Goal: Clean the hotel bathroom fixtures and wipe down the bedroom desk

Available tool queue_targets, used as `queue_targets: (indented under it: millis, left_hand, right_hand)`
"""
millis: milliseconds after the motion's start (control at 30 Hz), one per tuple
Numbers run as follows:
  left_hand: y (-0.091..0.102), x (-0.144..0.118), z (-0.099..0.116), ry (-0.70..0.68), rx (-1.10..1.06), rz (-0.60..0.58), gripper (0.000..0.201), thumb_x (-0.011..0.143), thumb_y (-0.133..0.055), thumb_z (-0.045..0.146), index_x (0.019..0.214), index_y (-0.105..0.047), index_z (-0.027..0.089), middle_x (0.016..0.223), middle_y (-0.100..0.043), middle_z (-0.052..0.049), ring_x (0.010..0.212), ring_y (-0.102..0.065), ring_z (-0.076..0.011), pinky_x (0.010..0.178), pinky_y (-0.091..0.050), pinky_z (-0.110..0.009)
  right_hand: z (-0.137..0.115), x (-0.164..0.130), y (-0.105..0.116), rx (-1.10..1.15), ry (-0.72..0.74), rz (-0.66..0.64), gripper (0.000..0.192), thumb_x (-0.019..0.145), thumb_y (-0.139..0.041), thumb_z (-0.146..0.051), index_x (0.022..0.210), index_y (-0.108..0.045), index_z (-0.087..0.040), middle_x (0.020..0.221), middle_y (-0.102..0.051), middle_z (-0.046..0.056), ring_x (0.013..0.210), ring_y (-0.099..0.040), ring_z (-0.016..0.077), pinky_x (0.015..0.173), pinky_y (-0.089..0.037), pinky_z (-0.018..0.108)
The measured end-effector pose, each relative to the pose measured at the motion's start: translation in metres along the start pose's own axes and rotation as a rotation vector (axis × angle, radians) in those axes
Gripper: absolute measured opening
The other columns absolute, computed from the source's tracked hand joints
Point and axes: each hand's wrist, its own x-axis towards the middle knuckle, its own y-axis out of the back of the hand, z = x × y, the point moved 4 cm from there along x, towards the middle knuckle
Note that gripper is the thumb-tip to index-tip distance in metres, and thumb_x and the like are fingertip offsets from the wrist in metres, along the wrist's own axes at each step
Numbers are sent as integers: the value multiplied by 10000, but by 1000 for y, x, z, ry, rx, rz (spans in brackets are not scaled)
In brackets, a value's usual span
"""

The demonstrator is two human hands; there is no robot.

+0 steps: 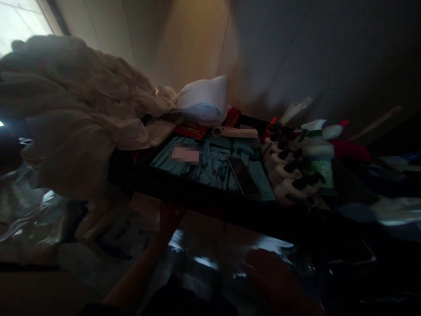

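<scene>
My left hand [169, 217] reaches up to the front side of a black tray [197, 188], just below its rim. Its fingers are lost in shadow, so I cannot make out whether they grip anything. A pale flat piece [144, 210] shows right beside it. Lower and to the right, my right hand [268, 267] is a dark blur near shiny clear plastic [276, 244]; its fingers do not show clearly. Inside the tray lie many small blue-green packets [210, 164], with a dark smartphone [242, 175] resting on top of them.
Crumpled pale cloth [75, 101] is heaped at the left. A white roll or folded sheet [204, 98] stands behind the tray. Several white bottles with black tops [289, 188] line its right end, near a spray bottle [317, 142]. A panelled wall [197, 39] rises behind.
</scene>
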Motion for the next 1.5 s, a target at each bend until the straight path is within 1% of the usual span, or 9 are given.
queue_targets:
  millis: [100, 267, 600, 867, 967, 1133, 1333, 1400, 1500]
  left_hand:
    - [0, 19, 3, -80, 51, -182, 350, 786, -777, 452, 1030, -697, 215, 1148, -662, -173, 1273, -536, -454, 1136, -345, -689]
    - [15, 20, 6, -186, 74, -343, 320, 769, -764, 396, 1018, -728, 197, 1105, -688, -165, 1167, -592, -396, 1048, -466, -559]
    - [29, 20, 26, -16, 78, -306, 498, 972, -582, 479, 1287, -630, 97, 1251, -661, -215, 1163, -622, -346, 1017, -505, -481]
    - [24, -72, 2, 123, 40, -201, 513, 921, -695, 364, 1386, -610, 165, 1493, -537, -220, 1382, -516, -357, 1132, -426, -518]
    - [30, -78, 1, 95, -2, -159, 510, 934, -685, 369, 1394, -608, 162, 1486, -538, -223, 1403, -503, -344, 1150, -419, -504]
    - [46, -49, 22, 106, 122, -222, 529, 918, -711, 398, 1409, -632, 217, 1501, -535, -189, 1364, -477, -407, 1145, -369, -591]
    - [63, -28, 48, 81, -61, -93, 630, 800, -824, 423, 1355, -626, 199, 1535, -451, -190, 1458, -360, -389, 1225, -305, -569]
    - [64, -40, 53, 238, -289, 92, 655, 762, -835, 418, 1322, -606, 165, 1538, -425, -212, 1483, -353, -374, 1234, -320, -541]
    - [55, -67, 61, 624, -666, 253, 382, 798, -753, 390, 1095, -663, 167, 1232, -635, -170, 1254, -581, -335, 1141, -443, -531]
  right_hand:
    - [-16, 65, -50, -106, 108, -154, 446, 934, -636, -235, 1375, -685, -269, 1413, -681, 106, 1334, -617, 277, 1146, -501, 448]
    - [-4, 150, -98, -142, -57, -180, 524, 959, -538, -192, 1476, -612, -236, 1454, -656, 90, 1261, -661, 246, 1074, -532, 352]
    - [20, 121, -153, -309, -14, 152, 533, 977, -508, -295, 1483, -591, -150, 1433, -631, 203, 1282, -557, 370, 1123, -391, 570]
    - [-4, 74, -142, -346, 357, 254, 459, 944, -518, -195, 1379, -661, -158, 1342, -674, 153, 1262, -545, 298, 1046, -420, 426]
    - [-19, 80, -126, -295, 451, 349, 405, 973, -519, -230, 1344, -682, -218, 1388, -647, 127, 1306, -521, 288, 1097, -399, 434]
    - [-16, 110, -123, -421, 194, 354, 509, 995, -560, -354, 1466, -602, -168, 1493, -555, 220, 1311, -479, 400, 1095, -355, 596]
    - [15, 112, -132, -345, 79, 304, 471, 1037, -495, -362, 1489, -599, -274, 1485, -601, 137, 1268, -534, 327, 1138, -339, 508]
    - [20, 115, -133, -314, 42, 287, 477, 1044, -473, -369, 1494, -595, -265, 1466, -622, 131, 1233, -566, 307, 1102, -378, 455]
    - [15, 121, -133, -316, 1, 284, 474, 1028, -463, -297, 1477, -608, -252, 1442, -643, 125, 1212, -588, 295, 1061, -407, 441]
